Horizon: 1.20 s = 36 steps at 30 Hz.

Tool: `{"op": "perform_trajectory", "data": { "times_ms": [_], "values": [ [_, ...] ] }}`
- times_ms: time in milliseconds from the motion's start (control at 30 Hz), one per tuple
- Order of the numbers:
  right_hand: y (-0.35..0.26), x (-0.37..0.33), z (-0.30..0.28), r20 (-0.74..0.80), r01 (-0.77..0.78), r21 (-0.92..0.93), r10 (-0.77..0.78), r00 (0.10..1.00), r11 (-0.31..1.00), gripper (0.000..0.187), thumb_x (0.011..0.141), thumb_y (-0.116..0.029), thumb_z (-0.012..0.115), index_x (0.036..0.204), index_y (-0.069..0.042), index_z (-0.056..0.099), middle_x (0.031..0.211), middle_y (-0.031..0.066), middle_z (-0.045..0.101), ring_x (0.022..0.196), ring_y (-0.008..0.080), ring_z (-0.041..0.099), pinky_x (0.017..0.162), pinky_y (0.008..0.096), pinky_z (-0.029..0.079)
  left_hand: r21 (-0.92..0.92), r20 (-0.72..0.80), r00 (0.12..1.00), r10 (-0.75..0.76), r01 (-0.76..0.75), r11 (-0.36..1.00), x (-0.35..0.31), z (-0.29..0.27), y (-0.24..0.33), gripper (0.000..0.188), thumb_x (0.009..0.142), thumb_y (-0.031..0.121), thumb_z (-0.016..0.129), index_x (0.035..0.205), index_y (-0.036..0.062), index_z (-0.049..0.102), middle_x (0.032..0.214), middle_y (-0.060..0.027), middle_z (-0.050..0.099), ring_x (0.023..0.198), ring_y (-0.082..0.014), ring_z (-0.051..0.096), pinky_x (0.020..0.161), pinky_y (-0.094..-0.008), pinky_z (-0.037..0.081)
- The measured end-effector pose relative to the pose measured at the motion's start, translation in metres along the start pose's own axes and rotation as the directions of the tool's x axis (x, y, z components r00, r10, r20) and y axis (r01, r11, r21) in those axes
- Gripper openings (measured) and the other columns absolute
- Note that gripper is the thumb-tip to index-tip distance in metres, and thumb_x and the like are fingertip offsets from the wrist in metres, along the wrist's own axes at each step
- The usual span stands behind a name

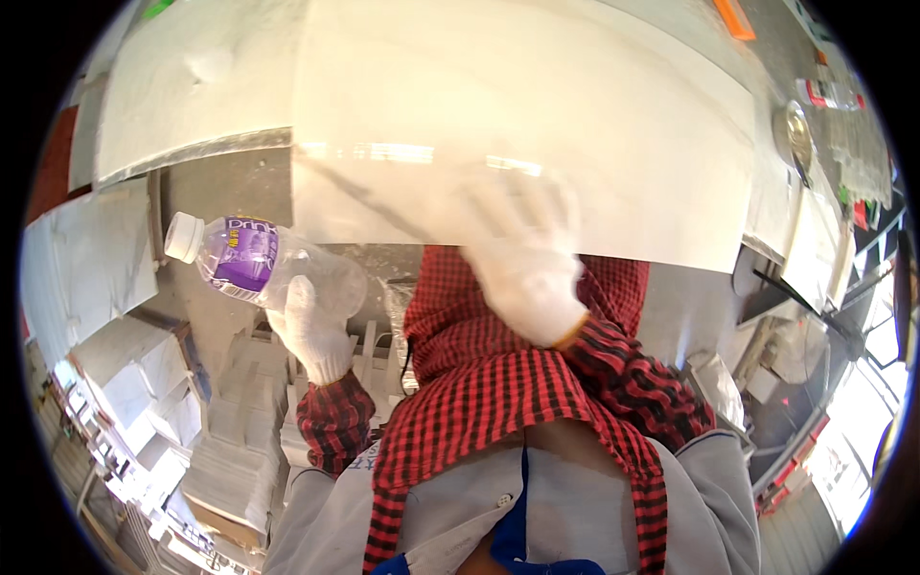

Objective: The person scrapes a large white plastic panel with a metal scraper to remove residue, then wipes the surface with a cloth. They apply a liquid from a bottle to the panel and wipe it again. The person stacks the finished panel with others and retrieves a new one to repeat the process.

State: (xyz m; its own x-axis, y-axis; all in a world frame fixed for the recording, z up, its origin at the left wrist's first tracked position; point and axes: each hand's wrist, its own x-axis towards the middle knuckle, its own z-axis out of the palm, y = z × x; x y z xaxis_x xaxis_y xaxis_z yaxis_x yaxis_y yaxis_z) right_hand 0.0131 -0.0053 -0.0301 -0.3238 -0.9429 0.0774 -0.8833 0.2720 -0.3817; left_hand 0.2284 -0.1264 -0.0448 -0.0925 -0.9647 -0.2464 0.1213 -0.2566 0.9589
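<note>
My left hand [309,331], in a white knit glove, is wrapped round a clear plastic bottle [316,273]. The bottle lies tilted on its side in the air, its white cap toward the left, with a purple label round its middle. It looks empty, or holds something clear. My right hand [527,259], gloved in white too, is spread with its fingers stretched over the near edge of a glossy cream slab [575,105]. Its fingers are faint against the bright surface; whether the palm presses on it I cannot tell. A grey vein runs across the slab.
Another pale slab [201,86] adjoins on the left. On the right side are a metal bowl [793,134], a second bottle [829,94] and an orange object [735,17]. Stacks of pale tiles [235,460] stand at lower left.
</note>
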Motion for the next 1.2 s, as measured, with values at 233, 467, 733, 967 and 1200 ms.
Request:
{"op": "perform_trajectory", "data": {
  "times_ms": [233,467,733,967,1200],
  "values": [
    [-0.044,0.078,0.026,-0.131,0.428,0.245,-0.408,0.904,0.87,0.043,0.086,-0.009,0.054,0.125,-0.024,0.062,0.129,0.0031,0.057,0.12,0.0255,0.052,0.109,0.0487,0.038,-0.039,0.073,0.996,0.049,-0.046,0.998,0.001,-0.008,0.003,0.073,0.087,0.037,0.074,0.143,0.0004,0.044,0.132,-0.0116,0.057,0.119,-0.0261,0.058,0.098,-0.0415,0.051],
    [0.262,-0.09,0.01,-0.233,-0.61,-0.265,0.564,0.792,0.747,0.042,0.1,-0.023,0.047,0.138,-0.005,0.055,0.124,0.0168,0.063,0.108,0.0282,0.062,0.091,0.0405,0.05,-0.005,0.08,0.996,-0.039,0.039,0.999,0.001,-0.01,-0.007,0.075,0.081,0.039,0.079,0.136,-0.0016,0.05,0.12,-0.009,0.062,0.108,-0.0234,0.062,0.095,-0.0396,0.051],
    [0.159,-0.076,-0.089,-0.491,-0.652,-0.122,0.525,0.695,0.749,0.041,0.099,-0.012,0.045,0.137,-0.007,0.059,0.14,0.0161,0.058,0.129,0.0282,0.055,0.107,0.0387,0.042,-0.077,0.116,0.99,-0.082,0.091,0.993,0.002,-0.005,0.009,0.076,0.076,0.041,0.082,0.133,0.0012,0.052,0.116,-0.008,0.062,0.107,-0.0222,0.061,0.093,-0.0388,0.051],
    [-0.021,0.03,0.013,-0.007,0.267,-0.017,-0.267,0.964,0.964,0.044,0.081,-0.014,0.059,0.125,-0.016,0.067,0.134,0.0061,0.06,0.123,0.0289,0.054,0.109,0.045,0.039,-0.108,0.097,0.994,-0.041,0.051,0.993,0.008,-0.002,0.004,0.079,0.08,0.042,0.079,0.14,0.0016,0.047,0.13,-0.0105,0.058,0.118,-0.0254,0.058,0.1,-0.0413,0.049],
    [0.023,0.19,0.025,-0.311,0.27,-0.115,-0.292,0.904,0.956,0.041,0.088,-0.033,0.059,0.128,-0.025,0.063,0.134,0.007,0.056,0.126,0.0339,0.048,0.11,0.0522,0.034,-0.183,0.066,0.994,-0.087,0.098,0.978,0.002,0.003,0.014,0.077,0.075,0.033,0.084,0.136,0.0,0.05,0.119,-0.008,0.063,0.111,-0.0231,0.061,0.097,-0.0385,0.049]
  ]
}}
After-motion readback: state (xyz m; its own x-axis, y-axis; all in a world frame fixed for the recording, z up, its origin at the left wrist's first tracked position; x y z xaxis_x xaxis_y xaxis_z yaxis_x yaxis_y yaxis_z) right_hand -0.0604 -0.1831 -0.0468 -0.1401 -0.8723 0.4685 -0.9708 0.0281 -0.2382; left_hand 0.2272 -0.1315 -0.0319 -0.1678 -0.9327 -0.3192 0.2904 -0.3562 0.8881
